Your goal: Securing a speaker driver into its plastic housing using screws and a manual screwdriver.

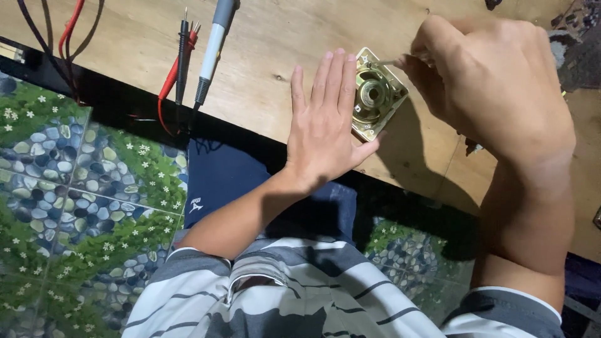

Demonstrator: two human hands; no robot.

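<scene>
A square brass-coloured metal part [377, 94] with a round hub in its middle lies on the wooden board [269, 44]. My left hand [325, 125] lies flat, fingers straight and together, its edge pressed against the part's left side. My right hand [494, 81] is closed around a thin metal tool [383, 63] whose tip touches the part's upper corner. Most of the tool is hidden inside the fist.
Red and black probe leads [178, 62] and a grey pen-shaped tool [213, 50] lie at the board's left. Dark cables [66, 37] hang at the far left. Below the board's edge are pebble-and-flower patterned floor tiles [75, 188] and my blue-clad lap [225, 175].
</scene>
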